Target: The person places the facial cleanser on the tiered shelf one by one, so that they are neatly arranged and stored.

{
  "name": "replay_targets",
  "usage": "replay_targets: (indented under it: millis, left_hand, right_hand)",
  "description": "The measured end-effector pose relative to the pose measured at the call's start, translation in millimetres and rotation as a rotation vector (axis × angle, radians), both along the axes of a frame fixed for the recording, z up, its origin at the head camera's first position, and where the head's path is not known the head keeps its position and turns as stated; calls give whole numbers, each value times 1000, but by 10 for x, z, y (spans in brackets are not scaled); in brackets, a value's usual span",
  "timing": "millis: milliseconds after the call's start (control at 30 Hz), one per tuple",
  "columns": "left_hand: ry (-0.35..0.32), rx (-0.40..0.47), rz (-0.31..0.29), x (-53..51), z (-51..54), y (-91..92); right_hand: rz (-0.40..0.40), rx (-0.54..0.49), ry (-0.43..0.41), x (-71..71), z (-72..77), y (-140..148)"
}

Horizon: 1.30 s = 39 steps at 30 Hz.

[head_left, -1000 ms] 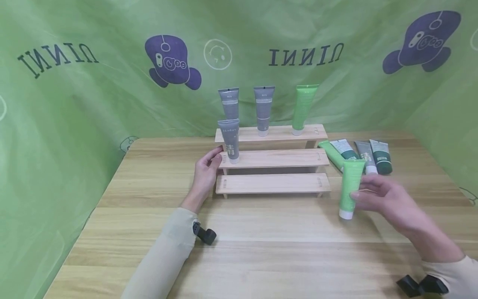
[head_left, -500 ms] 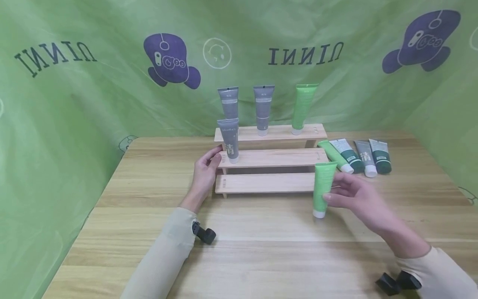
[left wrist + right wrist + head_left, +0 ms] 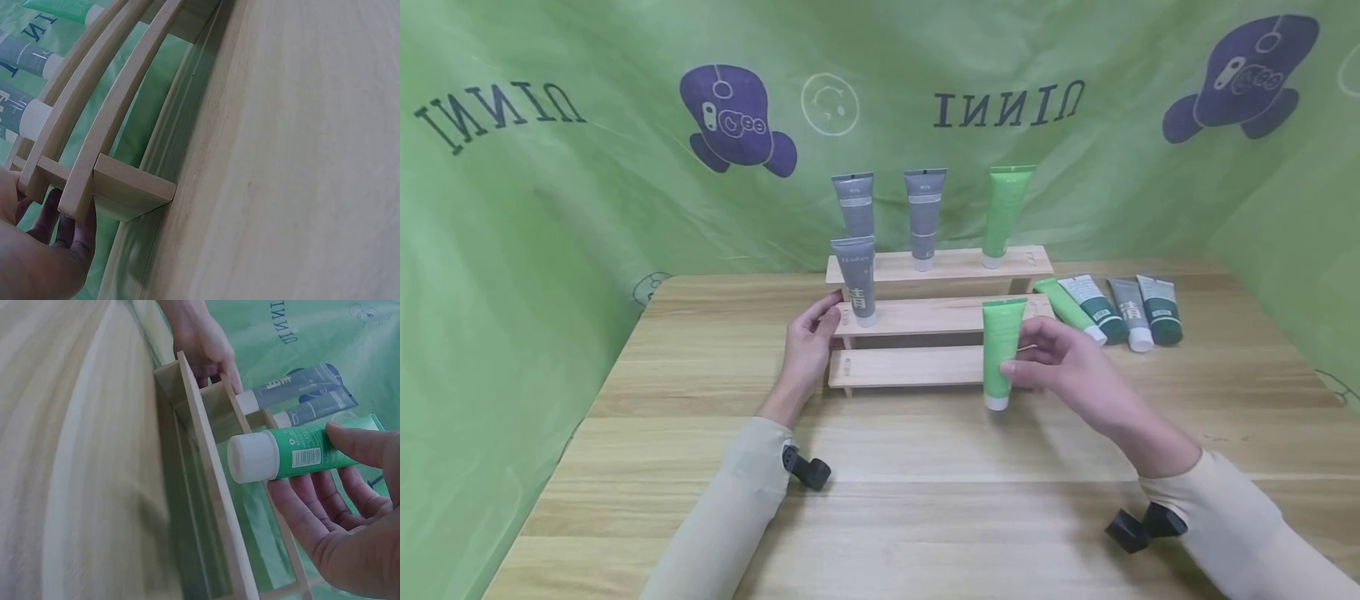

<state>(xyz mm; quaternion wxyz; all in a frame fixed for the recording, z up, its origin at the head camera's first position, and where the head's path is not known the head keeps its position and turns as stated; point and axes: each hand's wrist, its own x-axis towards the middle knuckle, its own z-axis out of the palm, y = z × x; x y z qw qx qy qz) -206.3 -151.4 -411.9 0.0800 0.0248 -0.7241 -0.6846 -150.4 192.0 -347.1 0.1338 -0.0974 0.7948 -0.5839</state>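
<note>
My right hand (image 3: pixel 1067 371) pinches a green squeeze tube (image 3: pixel 1002 354) between thumb and fingers, its white cap pointing down, in front of the lower tiers of a three-tier wooden display rack (image 3: pixel 917 367). In the right wrist view the tube's white cap (image 3: pixel 253 457) and barcode face the camera. My left hand (image 3: pixel 808 346) grips the left end of the rack near the middle tier; the left wrist view shows its fingers (image 3: pixel 81 237) curled at the shelf ends. One grey tube (image 3: pixel 857 279) stands on the middle tier's left end, close to that hand.
Two grey tubes, one of them a grey tube (image 3: pixel 925 217) in the middle, and a green tube (image 3: pixel 1006 217) stand on the top tier. Right of the rack, several tubes lie on the table, among them a dark-green-and-white tube (image 3: pixel 1161 310). A green printed cloth (image 3: pixel 880 50) hangs behind.
My right hand has carried the green tube leftward and slightly up, from right of the rack to in front of its right part. The left hand keeps its place on the rack.
</note>
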Motion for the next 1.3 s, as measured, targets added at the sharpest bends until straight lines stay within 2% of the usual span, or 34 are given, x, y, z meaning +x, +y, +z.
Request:
replay_targets:
  millis: [333, 533, 667, 900, 1300]
  left_hand:
    - [-8, 54, -17, 8, 9, 3]
    - [8, 43, -17, 4, 14, 1]
    - [-8, 52, -21, 4, 16, 4]
    - [-21, 17, 10, 2, 13, 9]
    - [6, 41, -13, 2, 0, 4]
  right_hand:
    - [-15, -56, 45, -149, 63, -230]
    - [-26, -91, 64, -264, 110, -348]
    - [-38, -140, 76, -344, 121, -427]
    - [-53, -178, 97, -486, 158, -554]
    - [-45, -234, 166, -664, 167, -773]
